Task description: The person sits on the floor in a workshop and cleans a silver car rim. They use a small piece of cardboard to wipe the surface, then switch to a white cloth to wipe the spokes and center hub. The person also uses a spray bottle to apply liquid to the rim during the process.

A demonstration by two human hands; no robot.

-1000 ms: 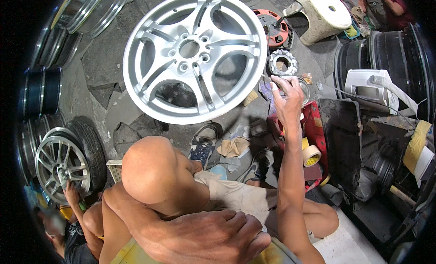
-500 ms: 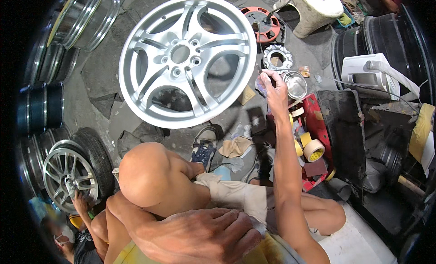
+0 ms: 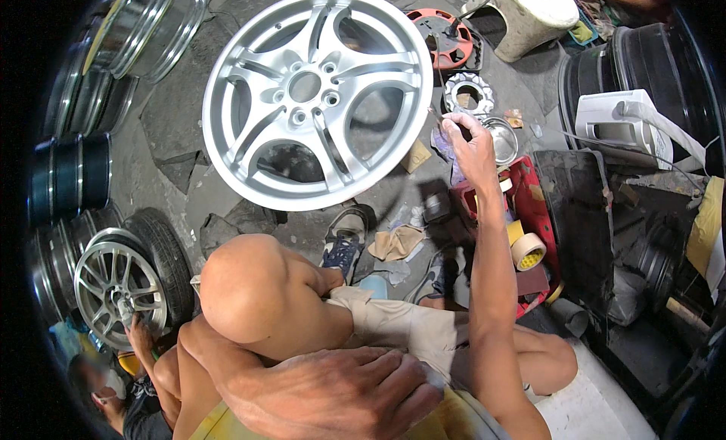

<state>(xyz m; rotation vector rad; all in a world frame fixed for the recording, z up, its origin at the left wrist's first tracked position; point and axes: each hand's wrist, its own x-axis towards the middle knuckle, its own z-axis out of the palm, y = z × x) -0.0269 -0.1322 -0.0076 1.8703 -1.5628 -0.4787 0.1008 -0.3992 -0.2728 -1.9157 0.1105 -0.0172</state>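
A large silver alloy wheel rim (image 3: 305,179) with split spokes stands in front of me, face up. By its right edge, my right hand (image 3: 470,146) pinches a thin, dark, stick-like tool (image 3: 435,115); its tip is close to the rim's lip, and I cannot tell whether they touch. A shallow metal dish (image 3: 502,141) lies just beyond these fingers. My left hand (image 3: 333,391) is drawn in near my body below the bent knee, back upward and fingers curled. Something pale shows at its fingertips, mostly hidden.
Right of my forearm is a red toolbox (image 3: 546,213) with tape rolls (image 3: 528,251). Beyond the dish are a toothed metal ring (image 3: 469,94), a red cable reel (image 3: 448,37) and a white stool (image 3: 533,16). Wheels stack at left, where another person's hand (image 3: 138,335) touches a spoked wheel (image 3: 106,292).
My right hand has shifted slightly, and its tool now points toward the rim's edge. The whole view has moved a little. My left hand stays put.
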